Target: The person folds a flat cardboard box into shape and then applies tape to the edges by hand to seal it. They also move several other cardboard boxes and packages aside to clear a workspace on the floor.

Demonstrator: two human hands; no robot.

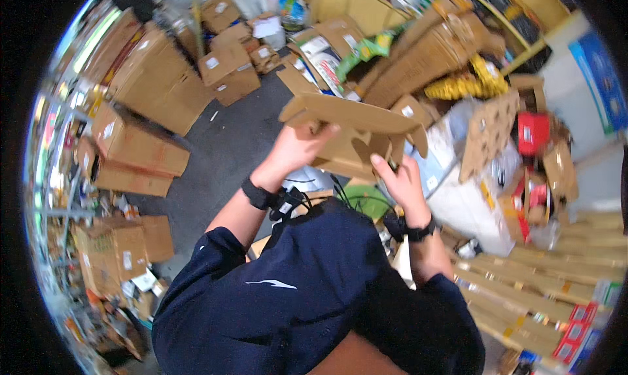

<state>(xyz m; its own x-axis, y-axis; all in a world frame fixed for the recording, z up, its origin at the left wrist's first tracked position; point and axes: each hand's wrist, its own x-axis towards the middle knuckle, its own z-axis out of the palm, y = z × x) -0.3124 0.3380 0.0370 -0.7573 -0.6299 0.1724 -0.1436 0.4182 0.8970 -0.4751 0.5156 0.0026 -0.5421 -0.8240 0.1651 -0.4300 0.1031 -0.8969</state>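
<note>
Both hands hold a small open cardboard box out in front of my chest. Its long flap stands up along the far side, with a rounded tab at the right end. My left hand grips the box's left end, fingers reaching inside and partly hidden. At the right end, my right hand is closed on the near edge, thumb uppermost. A black band with a cable sits on each wrist.
Large brown cartons stand at the left, beside dark grey floor. Ahead lie a long carton, a yellow bag and a green bag. A punched cardboard sheet leans at the right, above stacked long flat cartons.
</note>
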